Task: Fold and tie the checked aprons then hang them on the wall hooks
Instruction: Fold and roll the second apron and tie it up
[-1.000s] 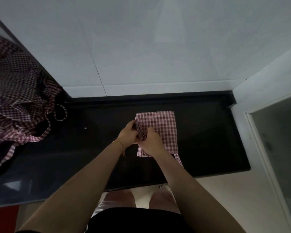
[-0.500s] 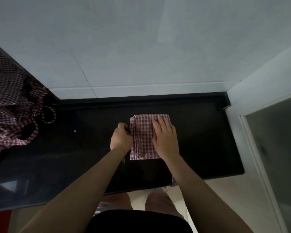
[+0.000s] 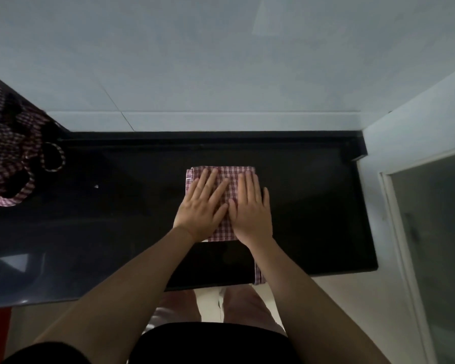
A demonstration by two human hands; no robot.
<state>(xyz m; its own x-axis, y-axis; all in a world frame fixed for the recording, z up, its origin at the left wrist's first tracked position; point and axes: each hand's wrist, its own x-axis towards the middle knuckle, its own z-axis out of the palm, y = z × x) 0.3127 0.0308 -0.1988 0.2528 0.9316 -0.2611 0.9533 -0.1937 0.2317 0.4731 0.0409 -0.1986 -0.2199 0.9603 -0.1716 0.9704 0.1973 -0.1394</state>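
Note:
A red-and-white checked apron [image 3: 230, 173], folded into a small rectangle, lies on the black countertop [image 3: 116, 206]. My left hand [image 3: 204, 206] lies flat on its left half with fingers straight and spread. My right hand [image 3: 251, 208] presses flat on its right half, fingers straight. One apron strap [image 3: 258, 277] trails toward me and hangs over the counter's front edge, partly hidden under my right forearm.
A heap of more checked aprons [image 3: 8, 158] sits at the counter's far left, with a strap loop [image 3: 53, 157] beside it. A pale tiled wall [image 3: 221, 61] rises behind the counter. A white wall and glass panel [image 3: 431, 232] stand at the right.
My left hand let go of the apron's left edge and moved onto the fabric, flat. My right hand stays flat on the right half. The view shifted slightly left.

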